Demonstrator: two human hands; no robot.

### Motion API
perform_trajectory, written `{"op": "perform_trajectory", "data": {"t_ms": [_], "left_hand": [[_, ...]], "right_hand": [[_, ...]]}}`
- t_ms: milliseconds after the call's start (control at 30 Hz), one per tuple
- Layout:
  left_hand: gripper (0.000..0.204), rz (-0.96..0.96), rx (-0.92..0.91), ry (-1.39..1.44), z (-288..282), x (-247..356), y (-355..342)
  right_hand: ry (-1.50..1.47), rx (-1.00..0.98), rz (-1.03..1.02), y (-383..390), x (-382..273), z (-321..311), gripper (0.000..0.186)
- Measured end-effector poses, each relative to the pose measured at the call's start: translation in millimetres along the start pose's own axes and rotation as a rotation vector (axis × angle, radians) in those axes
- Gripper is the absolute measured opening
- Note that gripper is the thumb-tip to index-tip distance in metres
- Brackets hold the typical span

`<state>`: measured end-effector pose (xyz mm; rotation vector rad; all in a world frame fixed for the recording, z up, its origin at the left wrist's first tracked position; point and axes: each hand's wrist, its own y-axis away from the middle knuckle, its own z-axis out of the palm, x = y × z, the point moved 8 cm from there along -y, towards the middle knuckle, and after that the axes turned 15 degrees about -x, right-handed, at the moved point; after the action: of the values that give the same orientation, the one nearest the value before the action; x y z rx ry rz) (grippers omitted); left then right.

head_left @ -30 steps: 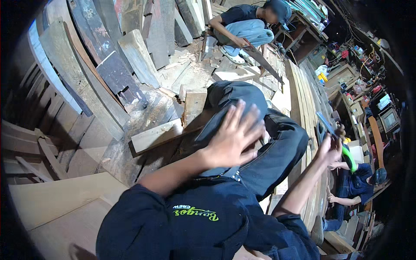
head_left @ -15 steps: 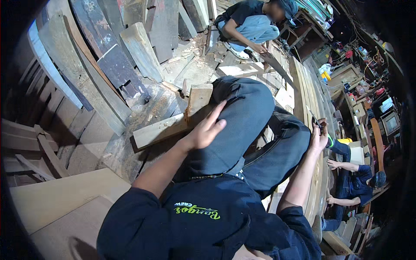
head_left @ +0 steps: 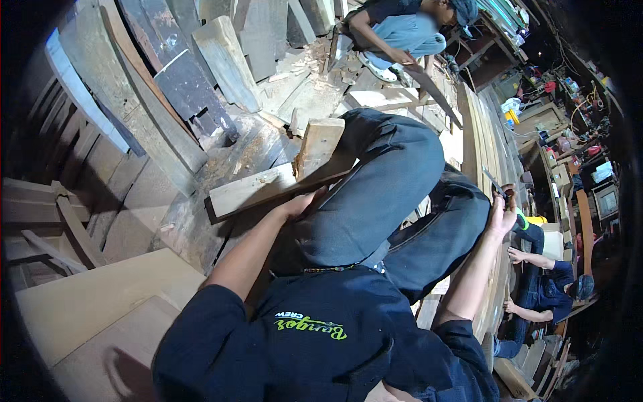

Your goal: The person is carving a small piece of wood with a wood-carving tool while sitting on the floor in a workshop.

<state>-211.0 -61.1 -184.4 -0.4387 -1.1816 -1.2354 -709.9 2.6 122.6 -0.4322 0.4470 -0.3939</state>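
Beside my bent left leg in dark jeans, my left hand reaches down by a pale wooden block lying at an angle against an upright, weathered block; its fingers are mostly hidden behind the leg. Out past my right knee, my right hand is closed around a slim bladed tool with a green part at its handle end. Long planks run behind that knee.
Old boards lean at upper left; a plywood panel lies lower left. A crouching co-worker holds a saw at the top. Another person works at right, below cluttered shelves.
My left hand has moved from atop my thigh down beside the wooden block, its fingers now hidden. My right hand, holding the tool, has shifted slightly. The crouching co-worker's saw has moved rightward.
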Motion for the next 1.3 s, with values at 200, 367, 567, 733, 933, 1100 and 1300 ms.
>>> {"op": "perform_trajectory", "data": {"t_ms": [200, 367, 567, 733, 933, 1100, 1300], "left_hand": [[0.074, 0.382, -0.129, -0.326, 38.5, 30.3, 18.3], [0.068, 0.061, -0.052, 0.130, 25.2, -6.4, 16.9], [0.063, -0.118, -0.175, 0.104, 40.7, -14.5, 23.6], [0.061, 0.130, -0.021, -0.353, 25.6, 10.0, 41.3], [0.050, 0.117, 0.247, -0.720, 18.2, 135.5, 102.0], [0.039, 0.467, 0.928, -0.774, 37.9, 228.9, 212.9], [0.039, 0.735, 0.862, -0.802, 94.3, 260.6, 233.4]], "right_hand": [[0.075, 0.062, -0.073, 1.0, -13.5, -8.2, 0.018], [0.074, 0.073, -0.010, -5.2, -1.8, -4.1, 0.016], [0.417, 0.238, -0.061, 8.1, -28.8, -22.5, 0.022], [0.088, 0.176, -0.173, 5.9, -5.4, -8.9, 0.014], [0.102, 0.127, -0.181, 5.9, -20.1, -0.4, 0.014], [0.335, -0.106, -0.149, -3.2, 12.2, 43.9, 0.013], [0.491, -0.415, -0.054, -25.2, 120.9, 226.4, 0.019]]}}
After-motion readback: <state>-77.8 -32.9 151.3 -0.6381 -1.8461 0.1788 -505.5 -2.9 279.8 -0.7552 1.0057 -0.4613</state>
